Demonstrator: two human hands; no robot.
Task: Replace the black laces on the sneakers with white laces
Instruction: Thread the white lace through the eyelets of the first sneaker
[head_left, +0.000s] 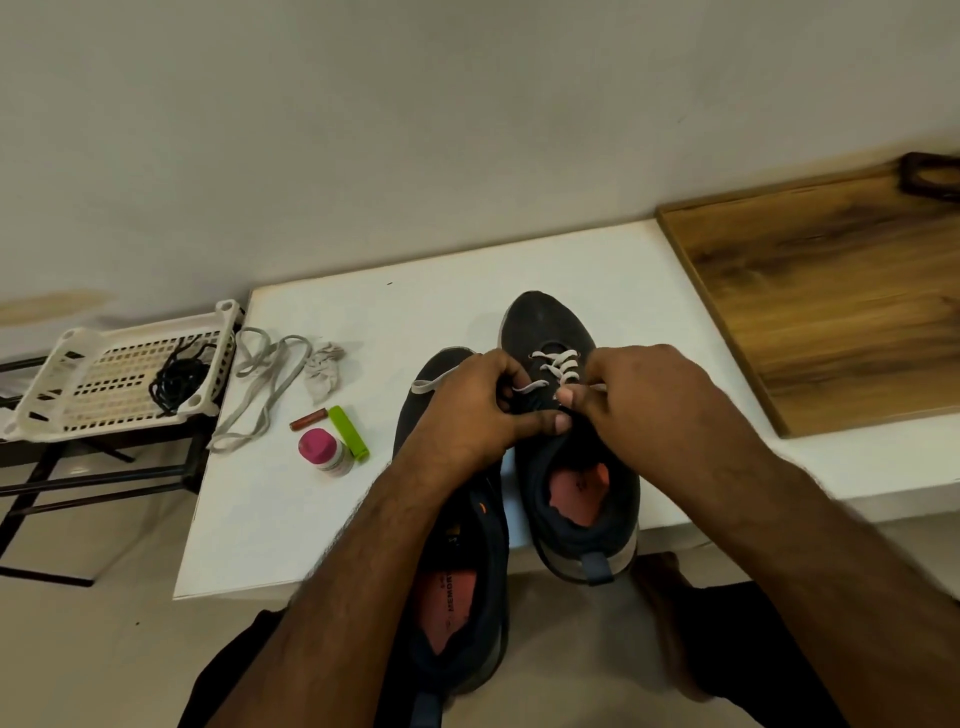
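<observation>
- White plastic basket (78, 384), upper left of the frame on a dark stand beside the bench (270, 499), holds a tangle of black laces (179, 382). My reading is that they were dropped there to keep the pulled-out laces away from the work.
- Just right of the basket, on the bench's left edge, a spare white lace (262, 387) lies in loose loops, probably waiting for the second shoe. A crumpled bit of cloth (322, 371) sits beside it.
- Below these, left of centre, are a small reddish battery (307, 419), a green clip (349, 432) and a bottle with a pink cap (324, 451), none of them part of the lacing.
- The left sneaker (457, 561) runs from centre to the bottom of the frame, heel toward the person. Its eyelets are hidden by the arm, so I cannot tell its lacing.
- The left hand (478, 410) is curled over the throat of the right sneaker (566, 467), pinching a white lace (556, 366). One end trails out to the left at its knuckles.
- The right sneaker stands at centre, toe away. White crossings already fill its lower eyelets, so lacing looks roughly half done on this shoe.
- The right hand (641, 395) is curled too, its fingers nipping the lace's other end; working from both sides probably keeps the ends even.
- A wooden tray (831, 312) lies at the right of the frame, unused.
</observation>
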